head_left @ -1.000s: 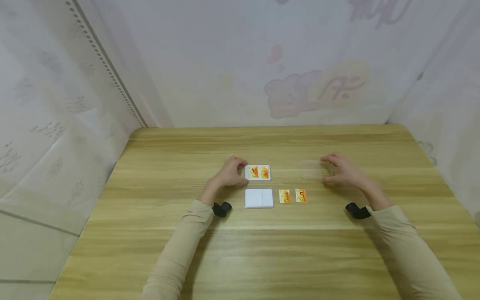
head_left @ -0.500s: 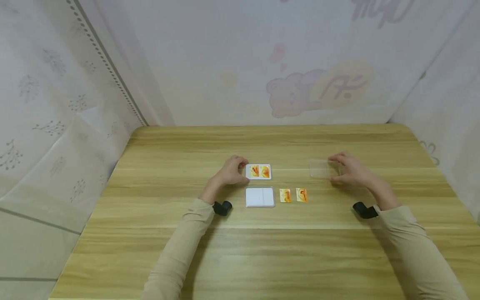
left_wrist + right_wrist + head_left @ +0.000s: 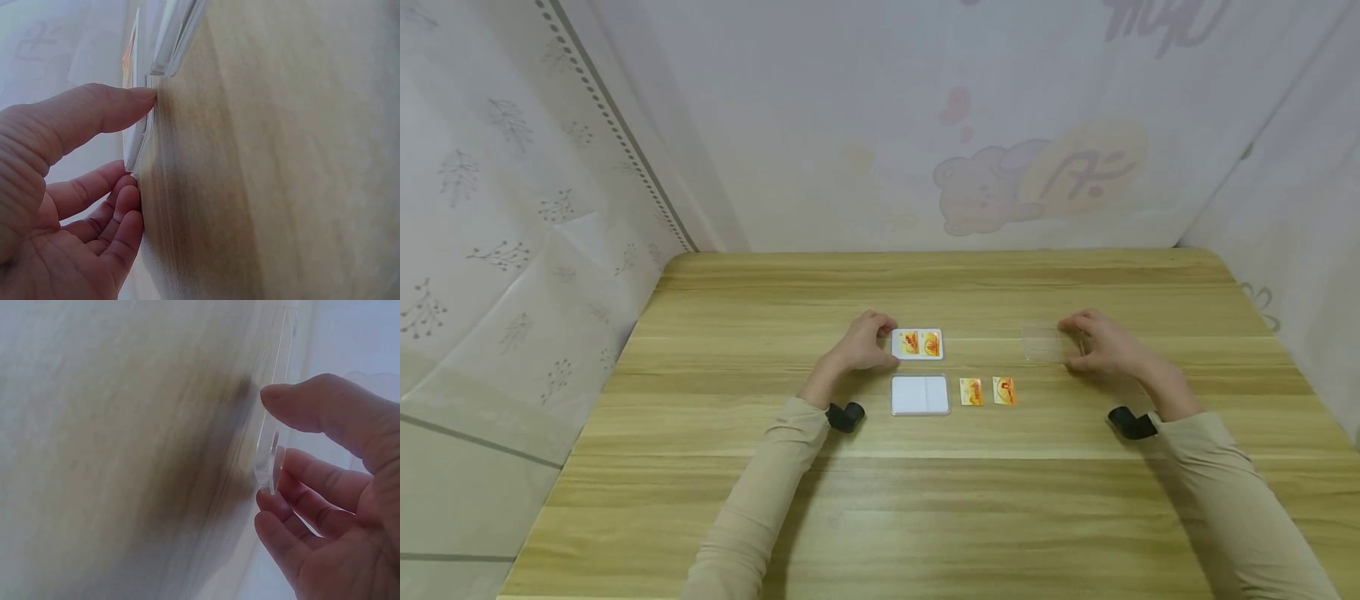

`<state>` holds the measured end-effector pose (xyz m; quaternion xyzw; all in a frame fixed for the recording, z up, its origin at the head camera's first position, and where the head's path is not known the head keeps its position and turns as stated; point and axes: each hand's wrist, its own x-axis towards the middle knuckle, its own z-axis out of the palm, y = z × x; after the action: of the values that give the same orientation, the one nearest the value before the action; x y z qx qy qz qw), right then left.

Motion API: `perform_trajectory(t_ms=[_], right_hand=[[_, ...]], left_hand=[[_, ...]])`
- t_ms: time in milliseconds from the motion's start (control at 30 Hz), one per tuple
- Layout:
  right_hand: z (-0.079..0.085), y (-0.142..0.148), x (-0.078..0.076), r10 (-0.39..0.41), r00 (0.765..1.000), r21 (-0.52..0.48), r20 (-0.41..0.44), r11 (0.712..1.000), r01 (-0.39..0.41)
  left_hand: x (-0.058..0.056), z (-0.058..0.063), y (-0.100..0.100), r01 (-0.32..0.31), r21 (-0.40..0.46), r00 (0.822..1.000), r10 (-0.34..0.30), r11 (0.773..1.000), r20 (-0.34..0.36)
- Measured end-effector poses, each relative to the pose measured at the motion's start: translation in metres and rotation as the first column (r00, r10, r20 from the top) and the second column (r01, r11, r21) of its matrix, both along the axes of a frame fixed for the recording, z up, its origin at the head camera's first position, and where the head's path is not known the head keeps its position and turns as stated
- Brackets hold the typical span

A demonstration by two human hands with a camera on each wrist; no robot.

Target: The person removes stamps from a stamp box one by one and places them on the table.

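Observation:
In the head view my left hand [image 3: 861,343] grips the left end of a white flat case [image 3: 896,344] on the table, thumb at the near edge and fingers at the far edge. Two small orange-yellow stamp-like cards [image 3: 931,343] lie side by side on it. The left wrist view shows the thumb against the rim of this case [image 3: 142,119]. Further right, my right hand [image 3: 1099,343] holds a clear plastic cover [image 3: 1040,342] by its right end. Thumb and fingers pinch opposite edges of the cover [image 3: 267,440] in the right wrist view.
A second white case [image 3: 920,395] with a clear rim lies just nearer than the gripped one. To its right are two loose stamp-like cards, one orange-yellow [image 3: 971,392], one with a red mark [image 3: 1004,391]. The wooden table [image 3: 880,517] meets patterned cloth walls [image 3: 820,150] behind.
My right hand has moved a little to the right with the clear cover, then settled slightly nearer. The left hand stays at the white case.

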<state>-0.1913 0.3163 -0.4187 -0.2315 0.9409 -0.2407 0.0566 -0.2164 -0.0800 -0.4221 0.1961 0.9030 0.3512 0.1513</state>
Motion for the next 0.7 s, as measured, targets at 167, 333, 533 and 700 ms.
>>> perform_trajectory(t_ms=[167,333,533,700], right_hand=[[0.0,-0.0002,0.0003,0.009,1.0,0.0,0.004,1.0,-0.009],[-0.0002,0.0001,-0.0001,0.022,1.0,0.01,0.004,1.0,-0.022],[0.0003,0.0006,-0.0011,0.025,0.999,0.008,0.027,1.0,-0.025],[0.0012,0.0001,-0.0013,0.016,0.998,0.007,0.053,1.0,-0.017]], left_hand=[[0.0006,0.0009,-0.0003,0.0,0.0,1.0,0.0,1.0,0.003],[0.0004,0.0012,-0.0005,0.0,-0.003,1.0,0.0,1.0,0.009],[-0.0001,0.0007,-0.0001,-0.005,-0.007,1.0,0.005,1.0,0.013],[-0.0007,-0.0005,-0.0006,-0.003,-0.003,1.0,0.003,1.0,0.008]])
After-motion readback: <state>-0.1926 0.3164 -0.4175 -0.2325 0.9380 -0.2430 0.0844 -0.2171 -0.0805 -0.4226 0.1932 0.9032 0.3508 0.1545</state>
